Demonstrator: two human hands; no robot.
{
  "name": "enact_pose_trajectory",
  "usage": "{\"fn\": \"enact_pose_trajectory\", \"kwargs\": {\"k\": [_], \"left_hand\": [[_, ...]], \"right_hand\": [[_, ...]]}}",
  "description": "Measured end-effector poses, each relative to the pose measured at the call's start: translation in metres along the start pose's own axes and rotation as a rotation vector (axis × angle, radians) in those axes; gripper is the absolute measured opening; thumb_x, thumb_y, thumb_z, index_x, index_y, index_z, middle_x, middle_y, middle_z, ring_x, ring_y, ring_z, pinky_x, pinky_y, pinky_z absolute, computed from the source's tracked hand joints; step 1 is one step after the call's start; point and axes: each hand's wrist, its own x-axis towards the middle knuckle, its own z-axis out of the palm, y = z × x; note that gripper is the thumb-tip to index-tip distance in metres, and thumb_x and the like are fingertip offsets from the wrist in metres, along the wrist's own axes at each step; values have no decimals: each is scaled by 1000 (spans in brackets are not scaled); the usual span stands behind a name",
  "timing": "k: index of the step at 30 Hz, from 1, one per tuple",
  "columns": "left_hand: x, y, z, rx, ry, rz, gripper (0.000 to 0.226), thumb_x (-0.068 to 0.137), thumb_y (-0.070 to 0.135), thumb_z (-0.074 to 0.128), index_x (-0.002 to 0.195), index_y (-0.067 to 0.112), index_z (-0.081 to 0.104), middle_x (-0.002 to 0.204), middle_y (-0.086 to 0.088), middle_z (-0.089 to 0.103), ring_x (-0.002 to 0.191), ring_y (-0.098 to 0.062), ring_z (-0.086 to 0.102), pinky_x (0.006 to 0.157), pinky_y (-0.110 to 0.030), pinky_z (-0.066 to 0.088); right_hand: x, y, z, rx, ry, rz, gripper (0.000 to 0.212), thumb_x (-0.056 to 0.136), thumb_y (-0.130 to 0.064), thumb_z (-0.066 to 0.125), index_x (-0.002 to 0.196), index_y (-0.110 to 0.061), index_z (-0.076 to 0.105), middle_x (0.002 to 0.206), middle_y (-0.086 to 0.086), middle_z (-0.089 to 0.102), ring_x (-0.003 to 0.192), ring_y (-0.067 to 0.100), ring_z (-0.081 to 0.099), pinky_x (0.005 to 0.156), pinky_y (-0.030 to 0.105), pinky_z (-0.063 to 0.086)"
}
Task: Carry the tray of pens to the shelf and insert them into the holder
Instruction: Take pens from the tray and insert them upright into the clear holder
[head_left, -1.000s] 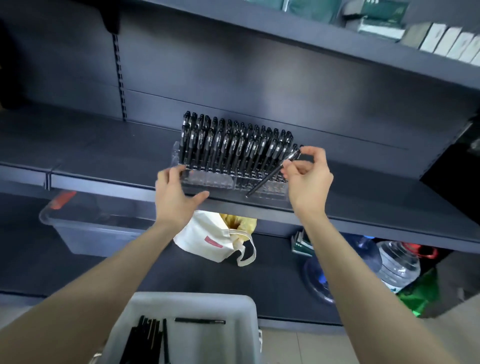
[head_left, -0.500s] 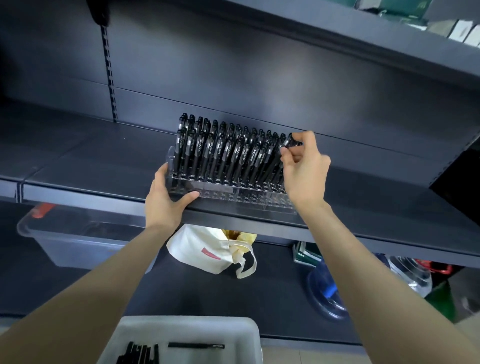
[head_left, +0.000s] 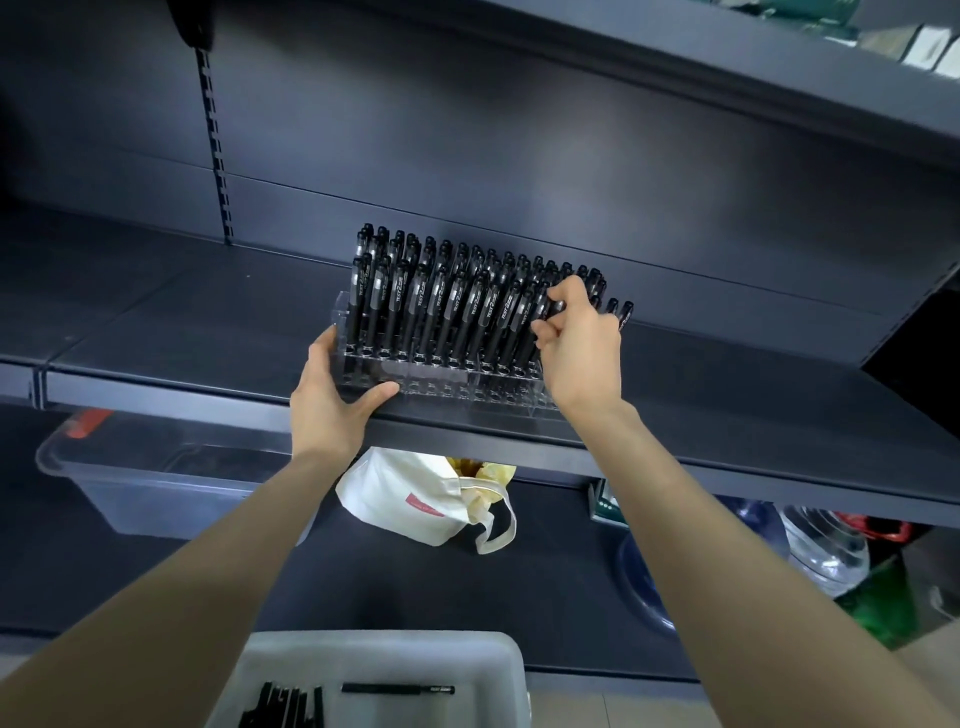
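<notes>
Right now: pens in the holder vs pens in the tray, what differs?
Pose: the holder pens stand upright, leaning back; the tray pens lie flat. Order: holder pens sit in neat rows; tray pens form a loose bunch, plus a single pen lying crosswise apart. Shared: all look black.
</notes>
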Motion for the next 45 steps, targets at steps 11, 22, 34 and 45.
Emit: {"fn": "enact_pose_trajectory", "kwargs": {"k": [11,22,34,45], "left_hand": [[-46,-15,-31,306,-25,68,86,85,28,67,149,12,12,145,-12,27,131,-27,33,105,-42,36],[-217,-134,-106,518,-262,-350,61,87,24,63,137,4,36,136,-17,35,122,-37,41,98,-45,38],[-269,-179,-108,470,-293,-535,60,95,35,48,147,15,24,143,-19,39,118,-42,50,89,-52,47],[-270,-179,-106,524,-274,-499,56,97,33,44,146,12,26,141,-18,39,121,-41,46,86,-52,46]], "right_hand": [[-50,-5,1,103,63,43,32,93,-6,53,125,-10,49,86,9,68,80,24,61,75,34,50],[-256,6,116,277,-373,360,23,90,-10,56,113,-10,57,91,8,68,88,26,64,80,36,50],[-388,13,214,238,-841,649,33,89,-24,60,118,-9,55,116,15,57,111,30,53,90,33,43],[-402,-3,242,187,-793,800,24,87,-16,63,108,-5,57,104,12,66,98,29,61,82,34,46]]}}
